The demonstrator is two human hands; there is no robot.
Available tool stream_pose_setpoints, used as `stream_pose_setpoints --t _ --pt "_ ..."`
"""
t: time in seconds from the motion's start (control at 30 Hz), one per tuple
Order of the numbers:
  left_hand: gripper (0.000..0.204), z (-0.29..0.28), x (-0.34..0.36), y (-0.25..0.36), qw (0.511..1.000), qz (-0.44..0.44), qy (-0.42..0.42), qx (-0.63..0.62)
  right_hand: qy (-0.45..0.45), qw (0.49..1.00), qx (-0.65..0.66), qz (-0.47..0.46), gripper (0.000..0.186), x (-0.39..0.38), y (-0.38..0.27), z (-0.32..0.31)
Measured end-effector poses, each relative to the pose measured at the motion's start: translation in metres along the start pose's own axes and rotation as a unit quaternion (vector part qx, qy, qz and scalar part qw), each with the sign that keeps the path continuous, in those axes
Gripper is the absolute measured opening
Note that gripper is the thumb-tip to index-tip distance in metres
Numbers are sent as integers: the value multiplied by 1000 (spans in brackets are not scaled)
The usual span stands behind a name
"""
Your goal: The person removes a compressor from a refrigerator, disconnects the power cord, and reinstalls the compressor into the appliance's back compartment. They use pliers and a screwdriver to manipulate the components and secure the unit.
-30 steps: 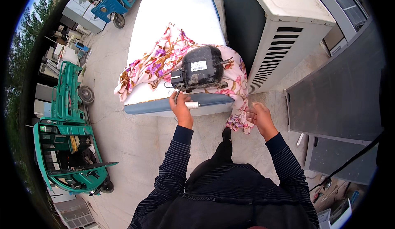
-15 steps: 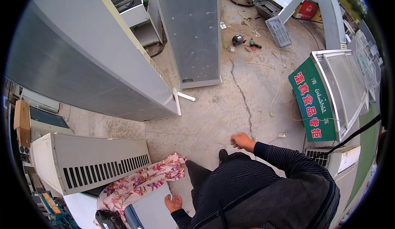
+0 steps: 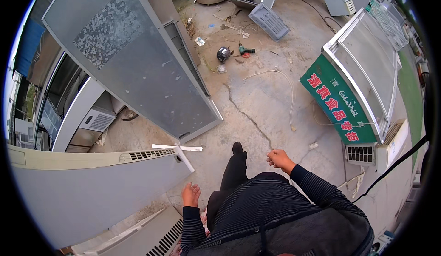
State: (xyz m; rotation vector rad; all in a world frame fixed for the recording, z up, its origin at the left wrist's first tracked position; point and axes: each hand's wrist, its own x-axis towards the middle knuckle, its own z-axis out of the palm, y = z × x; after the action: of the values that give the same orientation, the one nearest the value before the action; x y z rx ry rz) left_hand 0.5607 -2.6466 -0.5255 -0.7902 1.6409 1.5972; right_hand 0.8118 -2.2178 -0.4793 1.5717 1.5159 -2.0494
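Note:
My left hand [image 3: 191, 195] hangs open at my left side with nothing in it. Nearest to it is the end of a large grey-white cabinet unit [image 3: 92, 196] with a slotted vent, apparently without contact. In front of my body, my right hand [image 3: 281, 161] is held over the concrete floor with its fingers curled shut; no object shows in it. Below the left hand lies a beige slatted panel [image 3: 156, 233], partly hidden by my sleeve. One dark shoe [image 3: 237, 148] is stretched forward on the floor.
A tall grey cabinet [image 3: 151, 76] leans ahead on the left, with a white strip [image 3: 177, 147] by its foot. Ahead lie a compressor-like black part [image 3: 224, 54], a green drill [image 3: 245, 49] and a pale hose [image 3: 292, 99]. A green-fronted glass display case [image 3: 333, 102] stands right.
My view has moved forward and turned left, with a foot stepping out. The tall grey cabinet now looms closer on the left. My left hand has risen; the right stays curled.

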Motion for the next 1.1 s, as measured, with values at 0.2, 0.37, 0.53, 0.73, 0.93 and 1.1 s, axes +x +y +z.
stream_pose_setpoints --t 0.2,0.37,0.53,0.73,0.93,1.1 --pt "35 258 17 168 975 40 -164 143 89 995 31 -39 30 24 -86 -64" --pt "33 389 54 242 943 102 -228 220 202 970 132 11 27 65 -133 -97" --pt "33 475 101 276 948 65 -202 238 186 964 175 75 24 135 -182 -122" --pt "31 544 123 319 973 1 -128 192 152 981 115 35 28 252 -312 -168" --pt "30 605 182 352 989 4 -81 127 64 981 -91 -157 33 392 -508 -203" --pt "29 666 228 368 991 -30 -61 116 24 930 -245 -273 28 464 -667 -199"
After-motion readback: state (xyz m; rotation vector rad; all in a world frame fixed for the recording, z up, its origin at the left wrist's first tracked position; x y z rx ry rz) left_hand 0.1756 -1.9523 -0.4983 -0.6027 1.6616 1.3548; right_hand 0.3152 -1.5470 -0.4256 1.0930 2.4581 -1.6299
